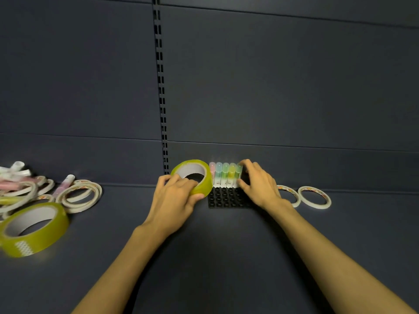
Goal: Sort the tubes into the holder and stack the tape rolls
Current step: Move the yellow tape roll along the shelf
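Yellow tape roll (pixel 192 177) sits gripped in the left hand (pixel 174 196). Right hand (pixel 258 184) pinches a green tube (pixel 238 175); seat it upright, fully into the holder (pixel 226 198).

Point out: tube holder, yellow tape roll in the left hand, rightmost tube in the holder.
tube holder (pixel 223 199): head view, bare holed top.
yellow tape roll (pixel 201 188): head view, outer band.
rightmost tube (pixel 238 174): head view, green body.

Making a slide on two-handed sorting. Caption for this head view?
Left hand grips a yellow tape roll beside the holder while right hand seats a tube.
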